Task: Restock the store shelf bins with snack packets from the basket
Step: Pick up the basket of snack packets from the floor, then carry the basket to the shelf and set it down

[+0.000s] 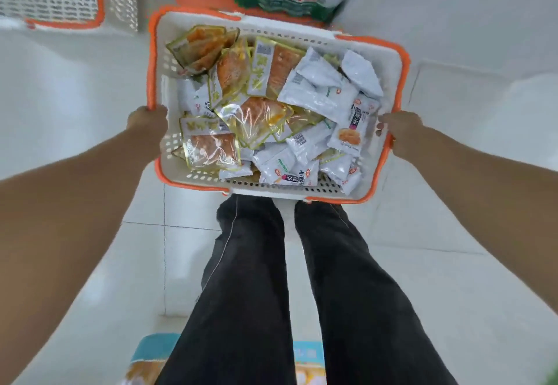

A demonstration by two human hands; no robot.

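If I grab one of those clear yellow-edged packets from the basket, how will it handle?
The clear packet looks glossy and crinkled, so probably slippery and floppy. It seems flat and light. It lies loose on the pile in the basket, so neighbours may shift.

One filled basket [392,88], perhaps seven clear orange-snack packets [211,146], a dozen-odd white packets [314,94], two hands [148,122].
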